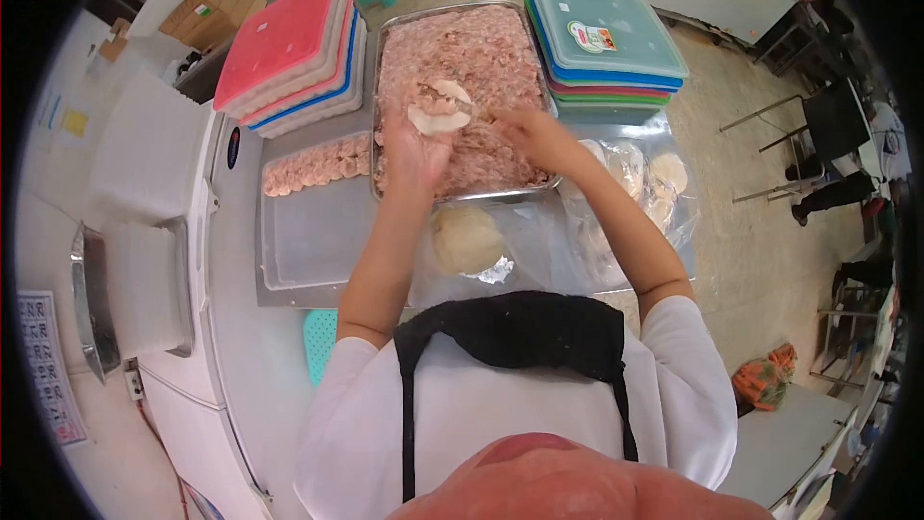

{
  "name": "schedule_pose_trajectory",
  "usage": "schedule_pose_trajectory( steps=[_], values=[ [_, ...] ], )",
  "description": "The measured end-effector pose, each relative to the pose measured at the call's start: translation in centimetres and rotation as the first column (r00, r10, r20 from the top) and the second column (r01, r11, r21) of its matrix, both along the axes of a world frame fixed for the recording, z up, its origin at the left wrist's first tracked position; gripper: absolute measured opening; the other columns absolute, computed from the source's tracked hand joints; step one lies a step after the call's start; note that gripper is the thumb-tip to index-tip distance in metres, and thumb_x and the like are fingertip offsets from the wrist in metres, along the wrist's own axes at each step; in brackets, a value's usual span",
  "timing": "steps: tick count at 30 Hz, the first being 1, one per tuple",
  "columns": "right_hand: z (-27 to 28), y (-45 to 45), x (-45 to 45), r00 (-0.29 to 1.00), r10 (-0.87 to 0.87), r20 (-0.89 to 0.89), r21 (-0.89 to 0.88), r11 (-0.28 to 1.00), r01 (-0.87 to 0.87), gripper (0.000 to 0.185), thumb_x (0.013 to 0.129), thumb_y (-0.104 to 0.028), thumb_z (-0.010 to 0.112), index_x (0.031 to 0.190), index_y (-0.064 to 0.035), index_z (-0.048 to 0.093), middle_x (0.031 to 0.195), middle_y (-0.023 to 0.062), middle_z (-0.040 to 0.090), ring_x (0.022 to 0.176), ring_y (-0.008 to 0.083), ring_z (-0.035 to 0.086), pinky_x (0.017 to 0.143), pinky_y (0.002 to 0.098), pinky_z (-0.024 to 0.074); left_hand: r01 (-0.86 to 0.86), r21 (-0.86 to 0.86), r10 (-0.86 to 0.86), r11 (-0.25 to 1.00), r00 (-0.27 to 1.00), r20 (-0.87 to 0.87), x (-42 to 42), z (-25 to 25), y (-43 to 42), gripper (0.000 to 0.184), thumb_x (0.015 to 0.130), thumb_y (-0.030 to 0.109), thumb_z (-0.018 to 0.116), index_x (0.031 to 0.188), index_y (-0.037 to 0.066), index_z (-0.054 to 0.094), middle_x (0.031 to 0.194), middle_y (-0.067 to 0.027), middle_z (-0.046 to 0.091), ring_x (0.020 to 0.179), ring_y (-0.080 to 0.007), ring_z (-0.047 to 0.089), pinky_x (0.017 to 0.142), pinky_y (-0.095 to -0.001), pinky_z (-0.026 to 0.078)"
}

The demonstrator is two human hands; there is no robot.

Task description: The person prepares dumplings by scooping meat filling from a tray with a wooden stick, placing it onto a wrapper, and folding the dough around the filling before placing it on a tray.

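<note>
My left hand is held palm up above a metal tray of ground meat filling. A round, pale dumpling wrapper lies in that hand, with some filling at its middle and its edges curling up. My right hand is just to the right of the wrapper, over the meat, its fingers bent together. What those fingers grip is too small and blurred to make out. To the left, rows of filled dumplings line the far end of a shallow plastic container.
Lidded containers are stacked at the back left and back right. More wrappers in plastic bags lie at the right. A round stack of pale wrappers sits near the table's front edge. Chairs stand farther right.
</note>
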State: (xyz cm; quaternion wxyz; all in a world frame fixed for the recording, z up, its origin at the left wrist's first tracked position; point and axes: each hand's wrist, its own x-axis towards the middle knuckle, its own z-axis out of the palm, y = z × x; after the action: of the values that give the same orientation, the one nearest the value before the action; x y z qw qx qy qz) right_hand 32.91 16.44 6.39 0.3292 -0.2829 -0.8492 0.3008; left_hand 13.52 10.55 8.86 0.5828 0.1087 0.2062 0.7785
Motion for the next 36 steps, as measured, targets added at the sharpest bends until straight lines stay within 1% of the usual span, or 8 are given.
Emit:
schedule_pose_trajectory(
  steps=[2, 5, 8, 17, 25, 29, 32, 36],
  values=[
    [-1.8, -0.9, -0.1, 0.995, -0.039, 0.097, 0.111, 0.993, 0.028, 0.027, 0.089, -0.018, 0.055, 0.111, -0.0052, 0.063, 0.095, 0.0182, 0.065, 0.083, 0.0359, 0.063, 0.072, 0.0438, 0.0495, 0.04, -0.106, -0.03, 0.994, 0.995, 0.098, 0.4, 1.4, -0.2, 0.057, 0.099, 0.044, 0.033, 0.136, 0.001, 0.037, 0.135, -0.0197, 0.044, 0.127, -0.0341, 0.041, 0.107, -0.0513, 0.032],
    [0.9, -1.0, 2.1, 0.889, -0.087, 0.45, 0.165, 0.986, 0.013, 0.03, 0.086, -0.013, 0.053, 0.114, -0.008, 0.061, 0.091, 0.0192, 0.064, 0.087, 0.0363, 0.064, 0.074, 0.046, 0.05, 0.375, 0.661, -0.51, 0.65, 0.86, 0.013, -5.2, -10.7, 2.9, 0.066, 0.096, 0.053, 0.032, 0.138, 0.002, 0.034, 0.137, -0.02, 0.042, 0.127, -0.036, 0.039, 0.108, -0.0545, 0.027],
    [4.4, -3.2, 2.8, 0.806, -0.176, 0.565, 0.244, 0.969, 0.041, 0.025, 0.086, -0.013, 0.051, 0.108, -0.0078, 0.061, 0.088, 0.0191, 0.064, 0.085, 0.0349, 0.064, 0.07, 0.045, 0.0511, -0.084, -0.178, 0.109, 0.98, 0.985, 0.134, -2.0, -4.5, 0.0, 0.072, 0.094, 0.058, 0.031, 0.138, 0.001, 0.034, 0.138, -0.0211, 0.039, 0.128, -0.0371, 0.037, 0.109, -0.0557, 0.025],
    [6.5, -4.6, 3.1, 0.882, -0.117, 0.457, 0.401, 0.912, -0.086, 0.033, 0.083, -0.007, 0.049, 0.115, -0.011, 0.058, 0.091, 0.0157, 0.059, 0.083, 0.0342, 0.063, 0.064, 0.0414, 0.0514, -0.049, -0.224, 0.08, 0.973, 0.988, 0.133, 0.0, -1.3, -1.6, 0.064, 0.088, 0.061, 0.048, 0.121, 0.007, 0.051, 0.12, -0.0183, 0.052, 0.117, -0.0358, 0.045, 0.101, -0.0566, 0.034],
    [4.6, -1.3, 5.2, 0.994, 0.057, 0.092, 0.066, 0.996, -0.064, 0.024, 0.091, -0.017, 0.054, 0.109, -0.0028, 0.061, 0.093, 0.0194, 0.062, 0.085, 0.0377, 0.06, 0.075, 0.0427, 0.0475, 0.04, -0.038, -0.047, 0.998, 0.976, -0.213, -0.3, -2.6, -2.6, 0.052, 0.085, 0.02, 0.058, 0.132, 0.006, 0.042, 0.121, -0.0132, 0.054, 0.116, -0.0281, 0.05, 0.095, -0.0491, 0.042],
    [5.3, -0.9, 6.4, 0.971, 0.209, 0.113, -0.104, 0.975, -0.198, 0.027, 0.093, -0.019, 0.052, 0.112, -0.001, 0.061, 0.098, 0.0219, 0.064, 0.09, 0.0384, 0.06, 0.079, 0.0377, 0.0475, 0.01, -0.11, -0.097, 0.994, 0.556, -0.825, 0.9, 0.6, -4.2, 0.063, 0.078, -0.001, 0.062, 0.135, 0.006, 0.039, 0.133, -0.0134, 0.047, 0.118, -0.0278, 0.051, 0.102, -0.0434, 0.04],
    [7.6, -0.9, 7.0, 0.916, 0.301, 0.265, -0.201, 0.947, -0.253, 0.029, 0.093, -0.022, 0.051, 0.111, -0.0025, 0.063, 0.095, 0.0217, 0.064, 0.088, 0.0395, 0.06, 0.078, 0.0428, 0.0484, -0.149, 0.262, 0.229, 0.953, -0.207, -0.951, 0.6, 0.7, -3.0, 0.071, 0.073, -0.002, 0.07, 0.136, 0.008, 0.039, 0.126, -0.0117, 0.053, 0.112, -0.0201, 0.056, 0.094, -0.0343, 0.047],
    [4.9, -1.0, 6.4, 0.949, 0.302, 0.09, 0.031, 0.952, -0.305, 0.03, 0.093, -0.025, 0.052, 0.112, -0.0055, 0.063, 0.093, 0.0216, 0.065, 0.085, 0.0394, 0.061, 0.076, 0.0429, 0.0489, 0.056, -0.134, -0.124, 0.989, -0.151, -0.981, -1.4, 1.3, -3.1, 0.067, 0.072, 0.006, 0.075, 0.132, 0.003, 0.045, 0.126, -0.0122, 0.054, 0.116, -0.0218, 0.051, 0.1, -0.0332, 0.039]
  ],
)
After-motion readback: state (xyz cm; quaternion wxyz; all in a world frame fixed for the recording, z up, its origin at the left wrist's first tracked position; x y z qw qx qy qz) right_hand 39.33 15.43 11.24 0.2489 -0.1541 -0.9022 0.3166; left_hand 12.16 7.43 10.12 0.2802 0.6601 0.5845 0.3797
